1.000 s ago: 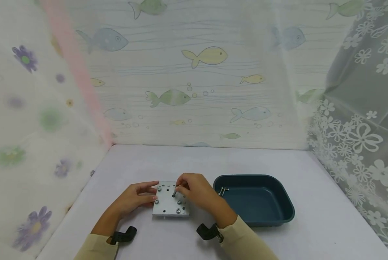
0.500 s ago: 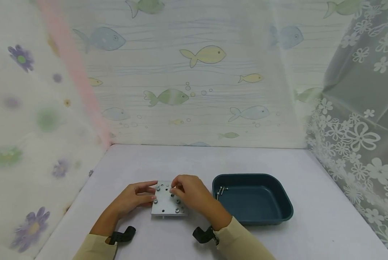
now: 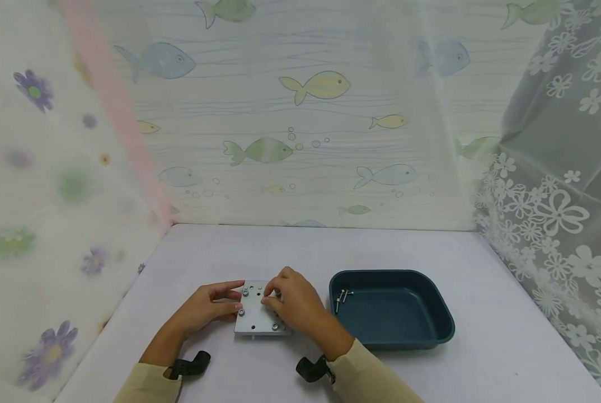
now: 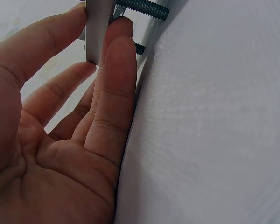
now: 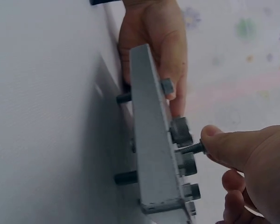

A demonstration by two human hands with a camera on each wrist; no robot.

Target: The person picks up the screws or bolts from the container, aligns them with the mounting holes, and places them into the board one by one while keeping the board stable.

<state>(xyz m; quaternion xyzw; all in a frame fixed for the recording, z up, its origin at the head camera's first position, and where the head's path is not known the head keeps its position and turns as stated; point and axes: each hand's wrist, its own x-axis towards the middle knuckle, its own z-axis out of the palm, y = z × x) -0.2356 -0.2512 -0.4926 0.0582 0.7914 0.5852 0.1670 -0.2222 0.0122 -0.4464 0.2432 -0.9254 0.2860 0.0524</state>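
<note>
My left hand (image 3: 212, 307) holds a silver metal plate (image 3: 254, 313) by its left side, with the thumb and fingers at its edge. The plate (image 5: 154, 116) carries several socket-head screws, and threaded shanks (image 4: 149, 8) stick out underneath, close over the white table. My right hand (image 3: 295, 299) is over the plate's right half. Its thumb and finger pinch a thin screw (image 5: 192, 148), whose threaded end meets the plate's face between two larger knurled screw heads (image 5: 180, 130). In the head view the fingers hide this screw.
A dark blue tray (image 3: 401, 341) stands on the white table (image 3: 310, 252) to the right, close beside my right forearm. Several loose screws (image 3: 342, 298) lie at its left end. Patterned curtains hang behind and at both sides.
My right hand has shifted slightly left over the plate, and its fingers now cover screws that showed before. The left hand stays at the plate's edge.
</note>
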